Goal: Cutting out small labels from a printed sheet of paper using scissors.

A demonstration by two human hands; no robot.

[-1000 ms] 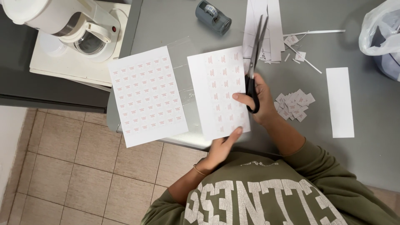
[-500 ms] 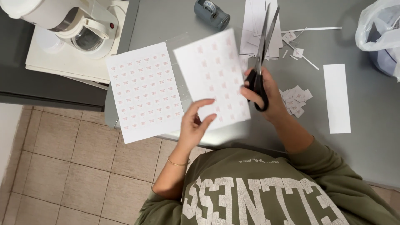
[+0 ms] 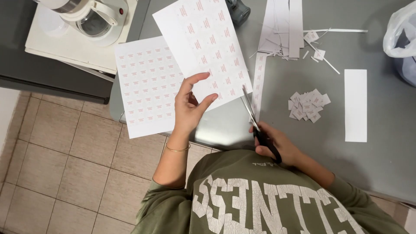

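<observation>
Your right hand (image 3: 277, 145) is clamped through the loops of the black-handled steel scissors (image 3: 256, 122), blades barely parted, tips meeting the lower right edge of the white printed sheet of small red-marked labels (image 3: 208, 43). Your left hand (image 3: 190, 106) pinches that sheet at its lower edge, thumb on top, fingers behind, lifting it clear of the grey tabletop (image 3: 381, 164). Line the blades up with the blank gap between two label columns, I'd say, and hold the paper taut near the cut so it doesn't fold. A second, uncut white label sheet (image 3: 145, 84) lies flat beneath, overhanging the table edge. Further out: long white cut strips (image 3: 284, 26), a pile of small cut labels (image 3: 307, 105), and one plain white strip (image 3: 355, 106).
</observation>
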